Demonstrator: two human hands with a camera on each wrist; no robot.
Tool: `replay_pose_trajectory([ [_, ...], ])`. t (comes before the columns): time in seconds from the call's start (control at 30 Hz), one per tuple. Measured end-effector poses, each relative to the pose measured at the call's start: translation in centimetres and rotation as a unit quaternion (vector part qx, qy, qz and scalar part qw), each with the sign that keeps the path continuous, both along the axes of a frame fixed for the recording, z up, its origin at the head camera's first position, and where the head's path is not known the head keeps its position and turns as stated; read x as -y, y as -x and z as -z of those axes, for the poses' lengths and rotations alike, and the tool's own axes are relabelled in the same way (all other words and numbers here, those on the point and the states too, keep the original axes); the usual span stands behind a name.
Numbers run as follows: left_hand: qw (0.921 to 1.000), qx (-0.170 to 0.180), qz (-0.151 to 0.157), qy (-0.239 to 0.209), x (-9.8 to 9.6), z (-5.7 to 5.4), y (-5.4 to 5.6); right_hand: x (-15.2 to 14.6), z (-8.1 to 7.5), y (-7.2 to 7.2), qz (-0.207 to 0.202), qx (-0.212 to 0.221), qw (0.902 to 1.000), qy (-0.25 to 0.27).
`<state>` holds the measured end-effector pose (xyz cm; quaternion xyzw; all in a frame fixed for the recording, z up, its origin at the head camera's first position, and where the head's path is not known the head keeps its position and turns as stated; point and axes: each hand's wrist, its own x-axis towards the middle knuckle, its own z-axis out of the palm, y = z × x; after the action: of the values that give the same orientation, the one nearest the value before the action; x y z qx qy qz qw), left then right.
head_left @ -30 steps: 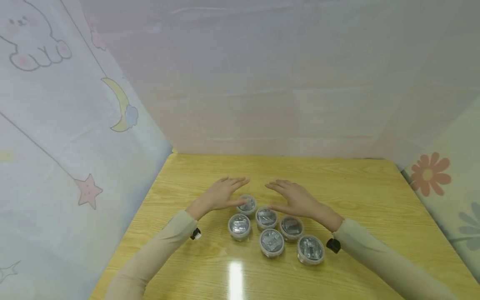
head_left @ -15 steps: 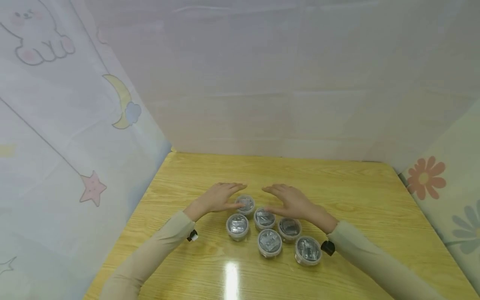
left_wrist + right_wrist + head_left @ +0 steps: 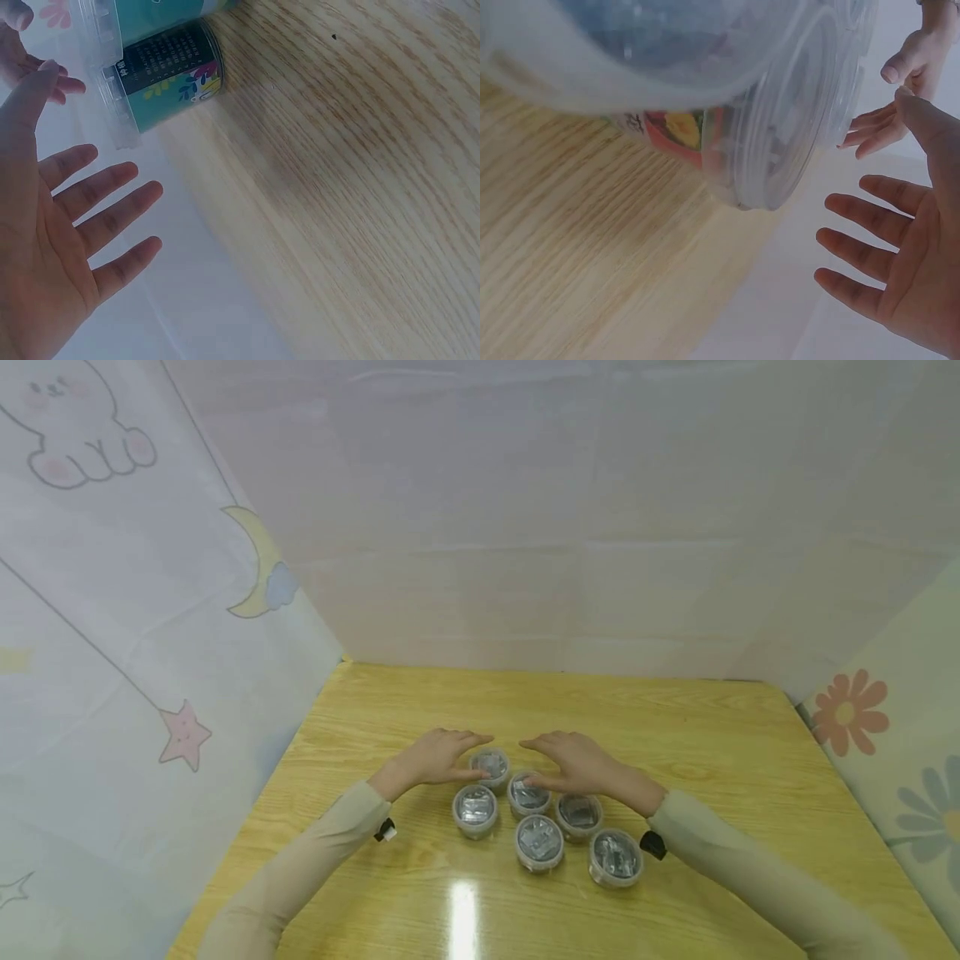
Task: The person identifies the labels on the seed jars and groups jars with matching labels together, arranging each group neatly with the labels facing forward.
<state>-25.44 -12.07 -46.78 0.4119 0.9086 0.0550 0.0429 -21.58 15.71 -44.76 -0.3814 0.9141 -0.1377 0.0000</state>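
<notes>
Tubs [image 3: 492, 762] apparently just below both hands [image 3: 431, 757]

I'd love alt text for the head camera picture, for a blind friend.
An open, bare left hand and open, bare right hand hover near six round, grey-topped, clear-rimmed plastic tubs on a yellow wooden table.

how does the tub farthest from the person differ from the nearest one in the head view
Place: the far tub stands at the back left; the near tub stands at the front right.
Cover: the left hand partly overlaps the far tub in this view; nothing overlaps the near tub.
Size: the far tub looks smaller here than the near tub.
Both are round and upright.
</notes>
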Motion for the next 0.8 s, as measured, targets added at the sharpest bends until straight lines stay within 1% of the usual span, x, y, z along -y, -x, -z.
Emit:
replay_pose_trajectory([
  [0.2,0.9999,0.015,-0.004,0.002,0.0,-0.1,0.0,0.4,-0.1,0.4,-0.008,0.009,0.9994,-0.033],
  [0.37,0.9995,0.029,-0.009,0.003,0.0,0.1,-0.1,1.0,0.1,0.6,-0.012,0.013,0.9981,-0.06],
  [0.63,0.9985,0.05,-0.022,0.006,0.1,0.6,-0.3,2.0,0.3,0.9,-0.026,-0.032,0.9927,-0.113],
  [0.8,0.9989,0.041,-0.018,0.008,0.1,0.8,-0.4,2.9,-0.1,1.1,-0.025,-0.038,0.991,-0.126],
])
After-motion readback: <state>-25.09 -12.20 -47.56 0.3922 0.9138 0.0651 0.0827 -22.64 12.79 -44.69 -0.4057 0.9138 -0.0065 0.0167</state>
